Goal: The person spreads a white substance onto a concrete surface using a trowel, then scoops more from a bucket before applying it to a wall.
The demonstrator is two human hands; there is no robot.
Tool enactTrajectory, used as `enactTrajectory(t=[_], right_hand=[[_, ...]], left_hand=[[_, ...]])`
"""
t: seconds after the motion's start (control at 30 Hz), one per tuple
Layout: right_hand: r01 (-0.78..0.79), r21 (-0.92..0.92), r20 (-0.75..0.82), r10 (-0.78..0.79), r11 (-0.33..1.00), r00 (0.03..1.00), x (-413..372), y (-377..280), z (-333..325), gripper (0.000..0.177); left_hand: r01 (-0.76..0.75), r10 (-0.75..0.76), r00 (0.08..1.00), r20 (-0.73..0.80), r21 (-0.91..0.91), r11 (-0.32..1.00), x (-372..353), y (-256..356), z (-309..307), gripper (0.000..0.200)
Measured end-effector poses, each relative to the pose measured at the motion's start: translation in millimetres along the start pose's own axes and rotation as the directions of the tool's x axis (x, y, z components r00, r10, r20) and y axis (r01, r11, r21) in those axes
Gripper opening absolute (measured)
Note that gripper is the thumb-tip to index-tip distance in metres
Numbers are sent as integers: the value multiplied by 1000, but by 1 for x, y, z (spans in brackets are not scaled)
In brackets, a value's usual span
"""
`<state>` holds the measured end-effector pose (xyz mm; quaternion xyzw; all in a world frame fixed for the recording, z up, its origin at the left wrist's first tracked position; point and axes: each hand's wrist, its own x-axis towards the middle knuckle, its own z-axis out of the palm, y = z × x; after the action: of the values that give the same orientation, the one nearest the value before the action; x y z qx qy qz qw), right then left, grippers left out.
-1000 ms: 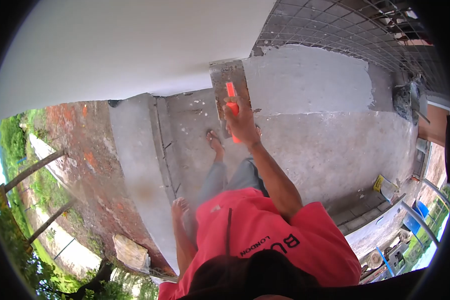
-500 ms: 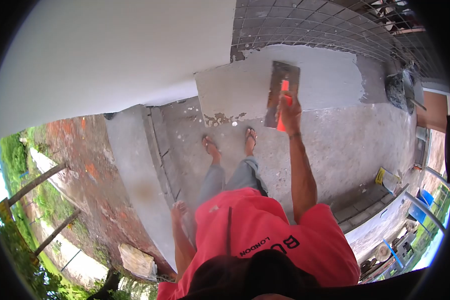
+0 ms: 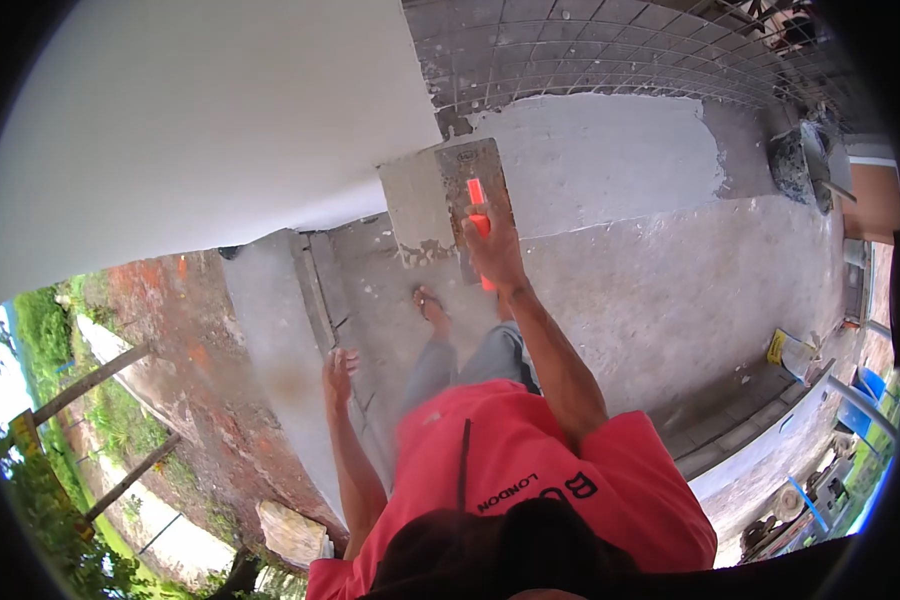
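My right hand (image 3: 494, 245) is wrapped round the red handle of a flat steel trowel (image 3: 490, 165). The blade lies over the left part of a smooth, pale plaster strip (image 3: 610, 160), whose lower left edge is ragged. Off to the left, my left hand (image 3: 340, 372) hangs near the narrow ledge beside my legs, its fingers somewhat apart and nothing in it. Both arms come from a red shirt.
A wire grid (image 3: 590, 45) covers the grey surface above the strip. At the upper left is a broad white wall (image 3: 220, 120). A bucket (image 3: 798, 168) stands at the right, a yellow bag (image 3: 790, 352) lower right. My sandalled foot (image 3: 428, 303) shows on the floor.
My right hand and the trowel have moved left along the plaster strip, and the blade now covers part of its left end. My left hand has risen and moved slightly left.
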<state>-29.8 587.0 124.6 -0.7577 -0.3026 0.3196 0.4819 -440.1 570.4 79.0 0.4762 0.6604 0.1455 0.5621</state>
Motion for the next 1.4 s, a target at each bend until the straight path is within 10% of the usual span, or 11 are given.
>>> enactTrajectory(t=[0.13,0.33,0.47,0.67,0.83,1.03,1.17,1.4], right_hand=[[184,-216,-183,-225,959,957,23,36,-22,27],[-138,-78,-264,113,987,958,36,18,-112,29],[-230,-48,-35,229,972,973,28,-28,-145,34],[204,-698,190,-97,686,977,46,-60,-155,39],[712,-573,630,-338,405,699,115,-23,-101,45],[849,-425,640,-560,312,526,152,3,-66,41],[830,-453,827,-195,327,528,131,-13,-93,39],[887,-376,786,-413,269,459,188,-31,-67,40]], left_hand=[[253,-254,967,-9,-37,967,-22,-75,-8,44],[518,-537,844,-20,-232,823,-88,-177,-4,31],[376,-381,919,98,66,924,-108,-213,-8,35],[509,-514,856,45,-241,826,-89,-163,1,41],[437,-447,895,15,-240,867,-79,-136,-2,38],[409,-427,904,-31,-235,882,-99,-128,2,39],[517,-537,843,-33,-230,825,-122,-155,6,41],[491,-528,849,-10,-354,796,-134,-179,17,35]])
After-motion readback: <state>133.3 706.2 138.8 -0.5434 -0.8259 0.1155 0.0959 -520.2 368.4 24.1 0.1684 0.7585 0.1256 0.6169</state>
